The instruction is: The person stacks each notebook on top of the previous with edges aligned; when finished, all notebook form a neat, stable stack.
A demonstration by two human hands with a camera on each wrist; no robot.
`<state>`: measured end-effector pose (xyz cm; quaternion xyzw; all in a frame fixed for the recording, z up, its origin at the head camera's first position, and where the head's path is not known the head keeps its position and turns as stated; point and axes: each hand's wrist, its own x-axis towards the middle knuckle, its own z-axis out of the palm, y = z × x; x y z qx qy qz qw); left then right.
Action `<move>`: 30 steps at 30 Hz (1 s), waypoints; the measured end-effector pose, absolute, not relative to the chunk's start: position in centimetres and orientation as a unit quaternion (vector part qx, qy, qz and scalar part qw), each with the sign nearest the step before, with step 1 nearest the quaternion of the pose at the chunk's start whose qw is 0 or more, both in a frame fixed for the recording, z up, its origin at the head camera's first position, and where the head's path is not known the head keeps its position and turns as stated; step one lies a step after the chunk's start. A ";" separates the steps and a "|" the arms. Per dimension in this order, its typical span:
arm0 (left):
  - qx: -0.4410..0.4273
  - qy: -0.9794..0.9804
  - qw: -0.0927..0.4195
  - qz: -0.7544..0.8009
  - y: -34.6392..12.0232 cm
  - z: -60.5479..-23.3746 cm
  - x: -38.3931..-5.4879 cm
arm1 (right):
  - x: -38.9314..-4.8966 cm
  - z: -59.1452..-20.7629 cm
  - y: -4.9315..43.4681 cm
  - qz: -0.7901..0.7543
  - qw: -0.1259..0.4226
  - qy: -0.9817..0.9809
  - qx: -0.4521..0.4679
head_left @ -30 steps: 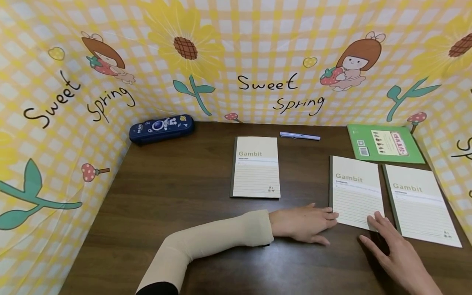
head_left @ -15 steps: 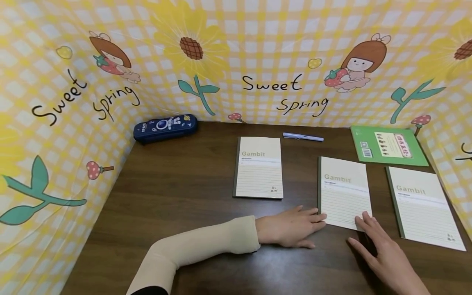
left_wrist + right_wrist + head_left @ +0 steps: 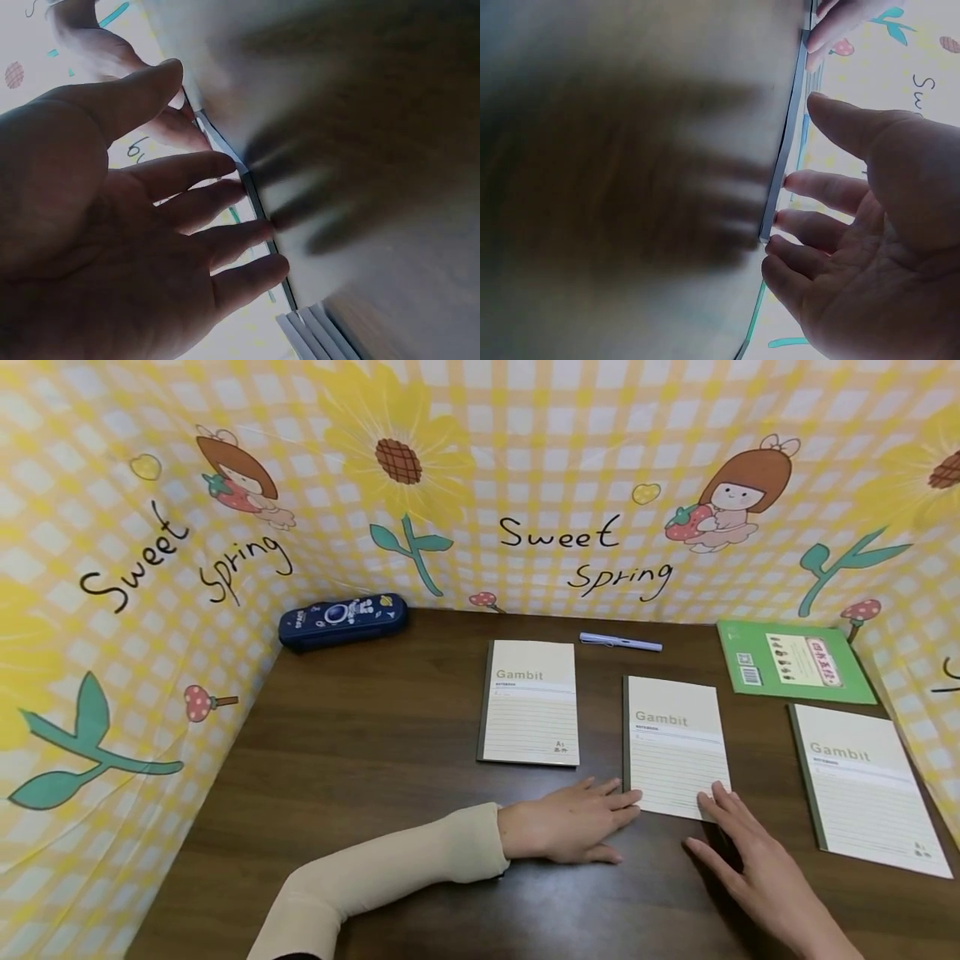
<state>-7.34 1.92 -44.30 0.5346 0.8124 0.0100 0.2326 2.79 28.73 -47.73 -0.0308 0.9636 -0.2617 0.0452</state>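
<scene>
A pale lined "Gambit" notebook (image 3: 675,752) with a dark spine lies flat on the table between two others like it. At its lower left edge, the fingertips of my left hand (image 3: 567,821) rest with the fingers extended. My right hand (image 3: 761,868) touches the lower right corner, its thumb spread apart. Neither hand curls round the notebook. To the left is another notebook (image 3: 529,702), separated by a gap. The third notebook (image 3: 868,789) lies farther right, slightly turned. Both wrist views show straight fingers along a notebook's thin edge; the left palm (image 3: 112,277) is visible.
At the back left sits a navy pencil case (image 3: 342,621). A lavender pen (image 3: 620,642) lies behind the notebooks. A green book (image 3: 797,662) is at the back right. Patterned cloth (image 3: 465,468) walls enclose the brown table (image 3: 360,718).
The middle notebook has slid left with both hands at its edges. Its gap to the right notebook has widened, and its gap to the left one has narrowed. The head view has shifted slightly.
</scene>
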 end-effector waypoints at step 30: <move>0.214 0.798 0.326 0.461 2.8 -44.8 -7.0 | 2.4 -46.5 29.7 -0.436 0.035 0.880 0.183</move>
